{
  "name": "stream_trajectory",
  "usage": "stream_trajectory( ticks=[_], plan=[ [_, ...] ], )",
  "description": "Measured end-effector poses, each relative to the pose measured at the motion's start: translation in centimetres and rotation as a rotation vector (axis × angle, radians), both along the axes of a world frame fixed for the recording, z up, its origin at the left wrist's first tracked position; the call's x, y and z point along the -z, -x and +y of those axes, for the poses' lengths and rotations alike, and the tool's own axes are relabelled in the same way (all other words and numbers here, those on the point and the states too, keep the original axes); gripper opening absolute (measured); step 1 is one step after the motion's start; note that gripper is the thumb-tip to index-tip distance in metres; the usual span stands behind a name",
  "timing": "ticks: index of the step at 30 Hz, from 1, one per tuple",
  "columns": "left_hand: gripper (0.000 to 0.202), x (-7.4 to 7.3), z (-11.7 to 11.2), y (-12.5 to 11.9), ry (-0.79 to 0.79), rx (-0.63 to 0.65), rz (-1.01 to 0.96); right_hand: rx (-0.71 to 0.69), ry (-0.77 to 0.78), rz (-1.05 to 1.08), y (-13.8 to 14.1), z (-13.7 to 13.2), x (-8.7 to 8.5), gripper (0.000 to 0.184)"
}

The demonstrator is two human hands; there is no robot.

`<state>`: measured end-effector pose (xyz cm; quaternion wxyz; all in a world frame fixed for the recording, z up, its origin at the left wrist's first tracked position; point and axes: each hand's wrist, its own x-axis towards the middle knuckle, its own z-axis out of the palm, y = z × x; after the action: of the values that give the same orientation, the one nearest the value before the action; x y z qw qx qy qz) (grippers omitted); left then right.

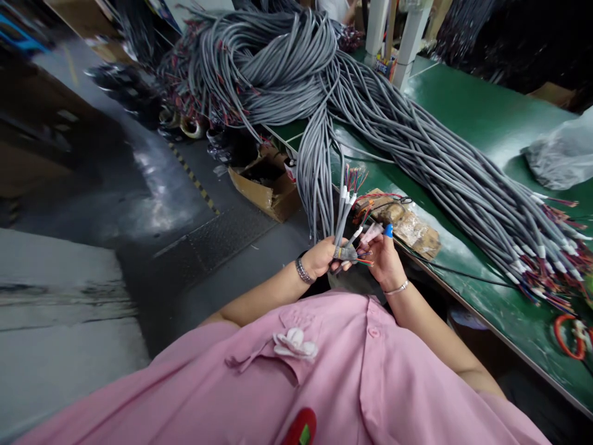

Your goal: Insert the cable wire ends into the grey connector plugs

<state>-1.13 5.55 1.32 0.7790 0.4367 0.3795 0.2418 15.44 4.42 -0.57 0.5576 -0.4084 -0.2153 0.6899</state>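
Note:
My left hand (pixel 321 258) is closed around a small bunch of grey cables (pixel 343 210) whose stripped ends show white sleeves and coloured wires. Facing it, my right hand (pixel 383 258) pinches the coloured wire tips (pixel 364 260) of that bunch; its fingers wear white and blue finger covers. Both hands hover just off the near-left edge of the green table (pixel 467 117), in front of my pink shirt. The cables in my left hand hang from a long grey bundle (pixel 316 161) draped over the table edge.
A huge pile of grey cables (pixel 417 136) spreads across the table, coloured ends at the right. A taped brown packet (pixel 407 225) lies by my hands. An open cardboard box (pixel 266 182) stands on the floor. A clear plastic bag (pixel 563 154) lies at the far right.

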Motion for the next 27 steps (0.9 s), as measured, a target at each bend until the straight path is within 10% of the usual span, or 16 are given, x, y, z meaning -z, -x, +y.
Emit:
stream_trajectory(
  ticks=[27],
  plan=[
    [0.026,0.7,-1.3,-1.1,-0.085,-0.189,-0.005,0.068,0.01,0.151,0.1,1.1,0.5,0.043]
  ],
)
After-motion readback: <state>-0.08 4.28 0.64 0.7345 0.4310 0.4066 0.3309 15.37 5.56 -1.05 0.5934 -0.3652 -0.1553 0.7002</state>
